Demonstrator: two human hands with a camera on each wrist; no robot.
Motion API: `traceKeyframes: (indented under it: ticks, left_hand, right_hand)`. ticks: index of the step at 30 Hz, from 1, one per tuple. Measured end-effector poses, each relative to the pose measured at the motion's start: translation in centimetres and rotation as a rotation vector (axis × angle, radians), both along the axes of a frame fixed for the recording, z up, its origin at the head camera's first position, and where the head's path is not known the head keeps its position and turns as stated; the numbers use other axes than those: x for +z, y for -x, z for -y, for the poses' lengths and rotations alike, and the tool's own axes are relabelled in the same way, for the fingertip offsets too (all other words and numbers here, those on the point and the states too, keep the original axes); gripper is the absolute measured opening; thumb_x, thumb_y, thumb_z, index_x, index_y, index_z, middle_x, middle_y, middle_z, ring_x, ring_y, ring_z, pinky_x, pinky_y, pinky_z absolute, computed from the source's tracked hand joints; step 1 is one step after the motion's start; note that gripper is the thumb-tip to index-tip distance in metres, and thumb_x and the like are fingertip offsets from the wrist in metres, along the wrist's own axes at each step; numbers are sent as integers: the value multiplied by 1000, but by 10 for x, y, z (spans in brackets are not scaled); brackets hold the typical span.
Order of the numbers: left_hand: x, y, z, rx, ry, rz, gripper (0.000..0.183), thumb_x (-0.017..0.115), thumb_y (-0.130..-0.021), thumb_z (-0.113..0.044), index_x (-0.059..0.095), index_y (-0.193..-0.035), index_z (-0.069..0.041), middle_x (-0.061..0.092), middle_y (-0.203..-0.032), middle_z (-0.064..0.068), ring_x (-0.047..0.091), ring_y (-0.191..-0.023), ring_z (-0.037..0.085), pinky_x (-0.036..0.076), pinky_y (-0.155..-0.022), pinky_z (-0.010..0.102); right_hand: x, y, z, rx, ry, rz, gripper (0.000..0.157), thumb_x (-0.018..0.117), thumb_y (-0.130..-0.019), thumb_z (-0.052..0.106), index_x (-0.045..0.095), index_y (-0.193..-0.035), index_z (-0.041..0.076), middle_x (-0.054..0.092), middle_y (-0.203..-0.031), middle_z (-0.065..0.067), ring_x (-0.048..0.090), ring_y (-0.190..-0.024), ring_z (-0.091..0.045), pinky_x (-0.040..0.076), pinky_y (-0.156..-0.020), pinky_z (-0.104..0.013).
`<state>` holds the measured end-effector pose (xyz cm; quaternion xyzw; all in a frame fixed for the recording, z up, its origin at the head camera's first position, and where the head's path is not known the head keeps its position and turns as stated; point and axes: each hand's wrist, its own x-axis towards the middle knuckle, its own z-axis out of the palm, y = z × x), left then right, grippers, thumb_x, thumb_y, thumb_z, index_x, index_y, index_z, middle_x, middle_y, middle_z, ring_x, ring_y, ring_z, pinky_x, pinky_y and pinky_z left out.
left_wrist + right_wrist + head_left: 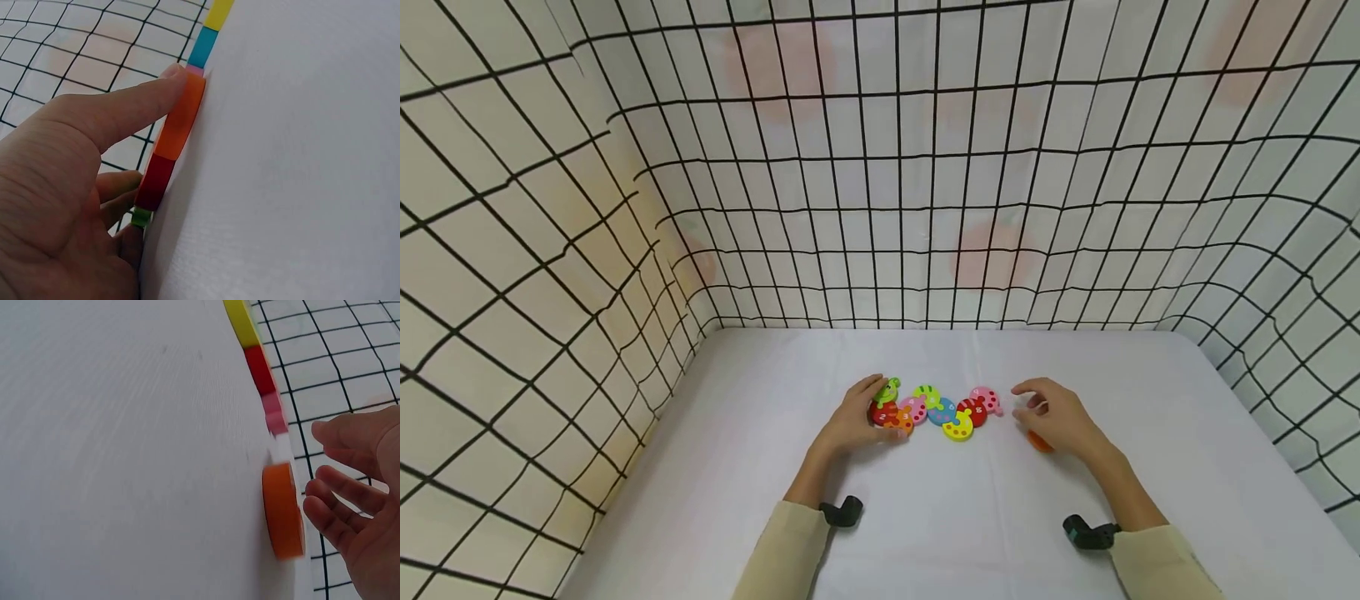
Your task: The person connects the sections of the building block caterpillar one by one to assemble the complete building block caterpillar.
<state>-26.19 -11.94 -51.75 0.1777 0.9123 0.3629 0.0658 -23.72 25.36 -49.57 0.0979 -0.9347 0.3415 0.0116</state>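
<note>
A chain of colourful numbered pieces forms a caterpillar puzzle (pixel 942 412) on the white table, with a green head (pixel 888 392) at its left end and a pink piece (pixel 987 398) at its right. My left hand (pixel 850 423) holds the head end, its thumb along the orange piece (pixel 181 119) and its fingers by the red piece (pixel 155 182) and green head. Beyond the chain's right end, a loose orange piece (pixel 282 512) lies flat on the table. Over it hovers my right hand (pixel 1063 419), fingers loosely bent and apart, with nothing gripped between them.
White cloth covers the table (pixel 955 533). A black wire grid (pixel 917 208) with white fabric behind it walls off the back and both sides. Dark wrist cameras (pixel 842 512) are strapped below both hands.
</note>
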Motion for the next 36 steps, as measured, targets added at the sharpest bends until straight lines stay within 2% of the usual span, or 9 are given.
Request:
traceKeyframes:
  ticks: [5,9,16,20,28,36]
  left_hand:
    - [-3,-2,-3,12,9,11,101,85,-78,-46,37,-161,-14,29,-169,5,27,-157,31,33,-122,57]
    - [-1,-1,-3,26,3,8,106,86,-77,-47,33,-162,-11,27,-170,4,27,-157,31,30,-124,55]
    - [-1,-1,-2,23,7,13,106,86,-77,-48,34,-161,-10,26,-171,5,29,-156,31,31,-124,55]
    - [-2,-1,-2,32,-1,8,106,86,-76,-49,35,-161,-11,28,-170,4,30,-156,31,31,-124,55]
    - [0,1,1,-5,0,0,103,86,-79,-46,35,-161,-12,26,-171,7,28,-157,32,30,-124,57]
    - [0,0,6,-3,-35,49,99,87,-79,-41,37,-161,-17,27,-171,1,26,-158,29,26,-125,57]
  right_hand:
    - [-6,-14,-21,-9,-27,-46,41,78,-92,32,68,-125,9,64,-110,-10,57,-94,-22,51,-76,-27]
    - [-6,-21,-31,-13,-48,-83,48,83,-87,37,69,-123,9,64,-112,-10,54,-92,-21,46,-71,-26]
    - [-11,-28,-36,-13,-81,-7,71,89,-76,52,67,-127,9,66,-110,-7,52,-92,-19,45,-72,-26]
    - [-14,-31,-38,3,-94,23,75,90,-73,53,65,-128,9,66,-110,-7,52,-92,-19,47,-74,-26]
    - [-11,-30,-40,9,-83,28,69,92,-74,45,66,-125,7,67,-108,-7,52,-93,-20,47,-72,-23]
    - [-10,-28,-39,10,-82,43,56,88,-81,36,68,-122,4,67,-104,-6,53,-90,-19,47,-71,-24]
